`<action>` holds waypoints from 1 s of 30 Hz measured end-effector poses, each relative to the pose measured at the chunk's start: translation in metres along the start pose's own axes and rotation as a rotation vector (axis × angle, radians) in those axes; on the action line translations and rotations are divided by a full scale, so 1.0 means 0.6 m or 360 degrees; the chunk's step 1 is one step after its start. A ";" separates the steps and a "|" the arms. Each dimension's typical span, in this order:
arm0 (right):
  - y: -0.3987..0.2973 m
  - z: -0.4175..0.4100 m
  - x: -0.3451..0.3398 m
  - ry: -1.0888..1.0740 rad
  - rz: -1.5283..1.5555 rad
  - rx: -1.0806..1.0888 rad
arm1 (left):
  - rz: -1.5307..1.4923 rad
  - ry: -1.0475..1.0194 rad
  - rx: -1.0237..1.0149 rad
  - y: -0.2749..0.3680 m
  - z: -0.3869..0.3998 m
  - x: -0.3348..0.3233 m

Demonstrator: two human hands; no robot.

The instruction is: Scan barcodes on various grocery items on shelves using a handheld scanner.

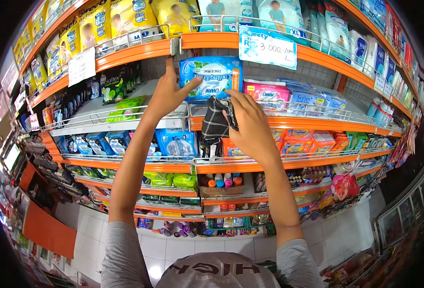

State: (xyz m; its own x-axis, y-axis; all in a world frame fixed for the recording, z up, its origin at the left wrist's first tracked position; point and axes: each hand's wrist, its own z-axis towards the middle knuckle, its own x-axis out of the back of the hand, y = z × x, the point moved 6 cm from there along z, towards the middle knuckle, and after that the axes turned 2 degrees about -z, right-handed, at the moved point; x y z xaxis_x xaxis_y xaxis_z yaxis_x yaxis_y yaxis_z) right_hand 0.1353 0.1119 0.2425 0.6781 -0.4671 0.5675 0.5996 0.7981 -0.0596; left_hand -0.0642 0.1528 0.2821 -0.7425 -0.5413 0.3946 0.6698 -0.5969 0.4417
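Note:
A blue Charm pantyliner pack (210,78) stands upside down before me, just under the orange edge of the upper shelf. My left hand (172,90) grips its left end, thumb across the front and index finger pointing up. In my right hand (249,122) is a bunched black cloth with white checks (213,118); its fingertips touch the pack's lower right edge. The pack hides part of the shelf behind it. Pink Charm packs (266,93) sit just right of the pack, with blue Softex packs (307,97) beyond them.
Wire rails front the orange-edged shelves (305,123). Green packs (127,108) lie on the left shelf. Diaper packs (133,21) fill the shelf above, where a blue handwritten price sign (267,46) hangs. More packs (178,142) line the shelf below. White tiles (183,248) cover the floor.

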 end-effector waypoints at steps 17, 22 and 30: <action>-0.045 -0.135 -0.010 -0.0170 0.2049 -0.0619 | -0.0676 0.0138 0.0456 -0.033 -0.039 0.072; -0.114 -0.159 -0.057 -0.0376 0.2429 -0.0624 | -0.0763 0.0338 0.0328 0.022 -0.094 0.095; -0.126 -0.175 -0.063 -0.0124 0.3059 -0.0910 | -0.1052 0.0478 0.0242 0.085 -0.211 0.019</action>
State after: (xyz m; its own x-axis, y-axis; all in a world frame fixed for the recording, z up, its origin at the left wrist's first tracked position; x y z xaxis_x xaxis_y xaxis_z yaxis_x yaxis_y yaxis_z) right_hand 0.1090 0.0292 0.1393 0.4718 0.7143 -0.5169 -0.6978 -0.0559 -0.7141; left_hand -0.0378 0.0413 0.2074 -0.9430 -0.2493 -0.2203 0.0593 -0.7775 0.6261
